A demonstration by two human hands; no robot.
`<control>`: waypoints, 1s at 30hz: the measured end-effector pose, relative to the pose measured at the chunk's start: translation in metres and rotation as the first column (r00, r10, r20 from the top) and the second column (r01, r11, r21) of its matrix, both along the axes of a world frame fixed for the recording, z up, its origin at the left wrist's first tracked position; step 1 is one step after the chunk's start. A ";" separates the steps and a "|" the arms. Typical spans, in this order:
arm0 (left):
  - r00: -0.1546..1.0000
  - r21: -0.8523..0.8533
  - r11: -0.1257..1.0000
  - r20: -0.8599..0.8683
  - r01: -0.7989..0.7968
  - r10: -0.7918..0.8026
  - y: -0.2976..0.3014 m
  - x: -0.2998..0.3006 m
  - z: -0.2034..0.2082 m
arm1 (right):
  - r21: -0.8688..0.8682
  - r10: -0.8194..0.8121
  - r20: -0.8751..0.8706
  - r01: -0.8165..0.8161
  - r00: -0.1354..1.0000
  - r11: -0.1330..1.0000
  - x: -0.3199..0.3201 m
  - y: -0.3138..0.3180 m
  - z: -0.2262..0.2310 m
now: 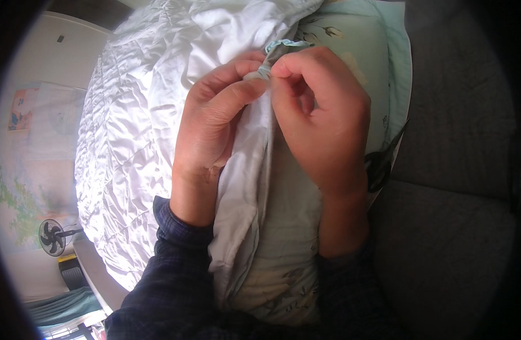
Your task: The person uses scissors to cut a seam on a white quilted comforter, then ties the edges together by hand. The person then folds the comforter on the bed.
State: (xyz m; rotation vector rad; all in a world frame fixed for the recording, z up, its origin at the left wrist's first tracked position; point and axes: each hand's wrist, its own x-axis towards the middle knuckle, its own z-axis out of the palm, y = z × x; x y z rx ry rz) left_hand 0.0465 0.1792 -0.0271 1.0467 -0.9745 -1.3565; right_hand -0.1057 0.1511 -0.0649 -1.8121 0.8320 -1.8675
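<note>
A white quilt spreads from the top of the frame down its left half, glossy and puckered, its stitched surface broken into many small creases and brightest along the left. Its smoother, flatter edge runs down the middle of the frame as a soft, folded band. A dark grey cushioned seat fills the right side. Between them lies pale green fabric with a faint floral print, shaded at centre and lighter at the upper right. Dark checked sleeves rise from the lower edge. At upper centre, the right hand is curled, thumb and forefinger drawn in close to the quilt's edge; whether its fingertips grip anything cannot be told. Opposite, the left hand pinches that edge between thumb and bent fingers. Dark-handled scissors lie right of centre, partly behind the right wrist. Smallest are a wavy pale blue trim above the fingertips and a narrow light blue strip between them.
</note>
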 end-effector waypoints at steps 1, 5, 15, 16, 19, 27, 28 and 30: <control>1.000 -0.010 1.000 0.008 0.000 0.000 0.001 -0.002 0.003 | 0.006 0.001 -0.015 0.000 1.000 1.000 -0.001 0.002 0.002; 0.992 -0.127 0.992 0.123 -0.004 0.019 0.002 -0.003 0.001 | -0.004 -0.025 -0.024 0.025 0.999 1.000 0.001 0.003 0.003; 0.946 -0.322 0.945 0.288 -0.052 0.150 0.007 -0.014 -0.003 | 0.015 -0.076 -0.083 0.078 0.994 0.997 -0.003 0.005 0.003; 0.944 -0.335 0.941 0.295 -0.045 0.150 0.007 -0.015 -0.003 | 0.013 -0.076 -0.082 0.078 0.994 0.997 -0.003 0.005 0.003; 0.944 -0.342 0.940 0.303 -0.022 0.132 0.006 -0.015 -0.004 | 0.009 -0.088 -0.078 0.089 0.993 0.996 -0.003 0.005 0.001; 0.970 -0.241 0.969 0.220 -0.049 0.103 0.008 -0.016 -0.003 | 0.044 -0.055 -0.095 0.060 0.994 0.997 -0.004 0.002 -0.003; 0.974 -0.203 0.976 0.197 -0.075 0.116 0.008 -0.017 -0.001 | 0.051 -0.042 -0.097 0.047 0.994 0.998 -0.004 0.002 -0.003; 0.976 -0.186 0.979 0.178 -0.089 0.123 0.008 -0.016 0.001 | 0.064 -0.024 -0.093 0.030 0.995 0.998 -0.004 0.002 -0.001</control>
